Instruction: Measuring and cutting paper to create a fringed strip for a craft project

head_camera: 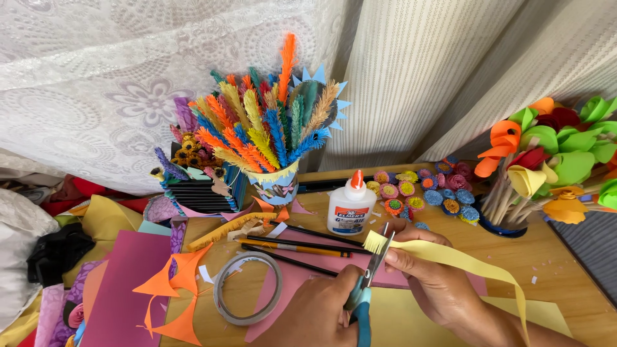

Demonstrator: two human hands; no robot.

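My left hand [318,315] grips teal-handled scissors [368,283], whose blades point up and away toward a yellow paper strip [450,256]. My right hand [427,276] pinches that strip near its fringed end [375,242], right beside the blades. The strip curls away to the right and down over my right wrist. Both hands hover over a pink sheet [289,283] on the wooden table [559,257].
A white glue bottle with orange cap [351,205], pencils [302,247], a tape ring [248,297], orange paper cutouts [173,289], a cup of fringed paper feathers [270,135], small paper rosettes [424,189] and a vase of paper flowers [553,160] surround the hands.
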